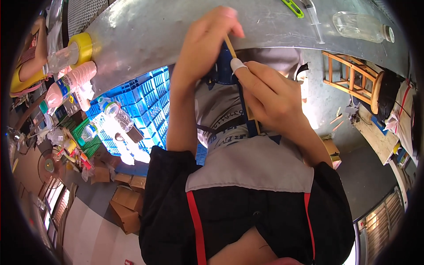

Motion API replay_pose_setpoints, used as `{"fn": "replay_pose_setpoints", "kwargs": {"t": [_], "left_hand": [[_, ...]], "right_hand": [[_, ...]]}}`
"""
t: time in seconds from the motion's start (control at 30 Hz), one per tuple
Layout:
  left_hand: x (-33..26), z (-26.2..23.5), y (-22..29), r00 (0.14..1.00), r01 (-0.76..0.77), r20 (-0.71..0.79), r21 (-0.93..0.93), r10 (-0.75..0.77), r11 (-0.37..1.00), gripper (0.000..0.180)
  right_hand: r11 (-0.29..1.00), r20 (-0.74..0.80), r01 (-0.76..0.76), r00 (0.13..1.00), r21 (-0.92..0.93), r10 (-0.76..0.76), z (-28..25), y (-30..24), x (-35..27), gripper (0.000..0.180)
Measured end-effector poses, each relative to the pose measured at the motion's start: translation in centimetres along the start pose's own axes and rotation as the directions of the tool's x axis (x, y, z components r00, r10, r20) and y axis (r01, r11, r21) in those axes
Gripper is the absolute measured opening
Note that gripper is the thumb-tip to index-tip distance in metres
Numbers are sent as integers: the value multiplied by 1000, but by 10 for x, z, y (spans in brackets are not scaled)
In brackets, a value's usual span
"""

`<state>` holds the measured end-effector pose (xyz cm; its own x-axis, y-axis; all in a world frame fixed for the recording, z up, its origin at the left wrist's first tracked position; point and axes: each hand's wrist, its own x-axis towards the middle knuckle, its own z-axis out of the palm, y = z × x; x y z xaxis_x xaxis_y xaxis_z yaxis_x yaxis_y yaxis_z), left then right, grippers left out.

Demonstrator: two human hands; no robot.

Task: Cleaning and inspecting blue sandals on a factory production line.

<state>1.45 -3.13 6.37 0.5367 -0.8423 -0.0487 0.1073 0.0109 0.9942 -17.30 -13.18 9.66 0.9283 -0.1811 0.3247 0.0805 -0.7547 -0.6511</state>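
A long dark blue strip (253, 127) with a tan edge runs up over my lap to the metal table; its exact kind cannot be made out. My left hand (211, 33) is closed around its upper end, fingers curled and slightly blurred. Lower down, my right hand (271, 92) pinches the strip's edge. A white cover (237, 65) sits on one of that hand's fingertips. Between the hands a wider dark blue part (224, 68) shows, partly hidden behind my left wrist. A grey apron (251, 161) lies under the work.
On the metal table (141, 39) are a green-handled tool (293, 8), a syringe (314, 22), a clear jar (360, 27) and a yellow tape roll (81, 48). Blue crates (148, 99) and plastic bottles (117, 115) stand left. A wooden stool (353, 79) lies right. Cardboard boxes (126, 207) sit behind.
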Motion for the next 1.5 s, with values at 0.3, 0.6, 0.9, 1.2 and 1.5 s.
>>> {"fn": "replay_pose_setpoints", "kwargs": {"t": [0.3, 0.6, 0.9, 1.2, 1.5], "left_hand": [[3, 18, -35, 956, -202, -254, -208, 147, 957, 39], [4, 14, -40, 958, -253, -238, -431, 162, 866, 40], [2, 14, -42, 941, -287, -296, -429, 167, 856, 40], [1, 19, -33, 942, -221, -310, -288, 127, 932, 38], [5, 22, -40, 917, -295, -355, -294, 182, 909, 39]], "right_hand": [[999, 85, -22, 996, -27, 24, 0, -13, -8, 55], [1000, 125, -6, 992, -26, 9, 8, -18, -9, 64], [997, 149, -7, 989, -75, 18, 8, -19, 1, 59], [993, 100, 14, 995, -119, -2, 7, -17, -2, 63], [993, 111, -66, 991, -100, 77, 2, -24, 1, 60]]}}
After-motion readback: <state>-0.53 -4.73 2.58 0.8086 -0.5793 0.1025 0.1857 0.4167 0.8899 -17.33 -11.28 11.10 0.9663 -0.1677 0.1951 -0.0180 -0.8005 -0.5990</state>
